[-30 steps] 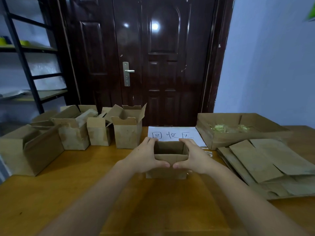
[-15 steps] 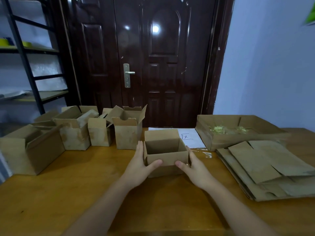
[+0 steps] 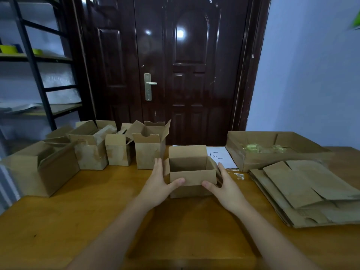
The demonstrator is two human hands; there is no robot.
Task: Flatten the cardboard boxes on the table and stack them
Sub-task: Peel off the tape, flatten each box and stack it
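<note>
A small open cardboard box (image 3: 191, 178) stands upright in the middle of the wooden table (image 3: 78, 221), its top flaps spread out. My left hand (image 3: 158, 184) lies against its left side with straight fingers and the thumb on the front flap. My right hand (image 3: 224, 186) mirrors it on the right side, thumb on the front flap. A stack of flattened boxes (image 3: 303, 191) lies to the right. Along the back left stand more upright open boxes: a tall one (image 3: 150, 152), a smaller one (image 3: 118, 152), a wider one (image 3: 90, 152) and a large one (image 3: 39, 170).
A shallow cardboard tray box (image 3: 259, 162) with yellowish scraps sits at the back right. A white sheet with writing (image 3: 220, 155) lies behind the small box. A dark door (image 3: 187, 75) is beyond the table and a metal shelf (image 3: 39, 84) stands to the left.
My hands went from clasping the box's top, thumbs together on the front, to lying along its sides. The top flaps have opened outward and the rear flap stands up.
</note>
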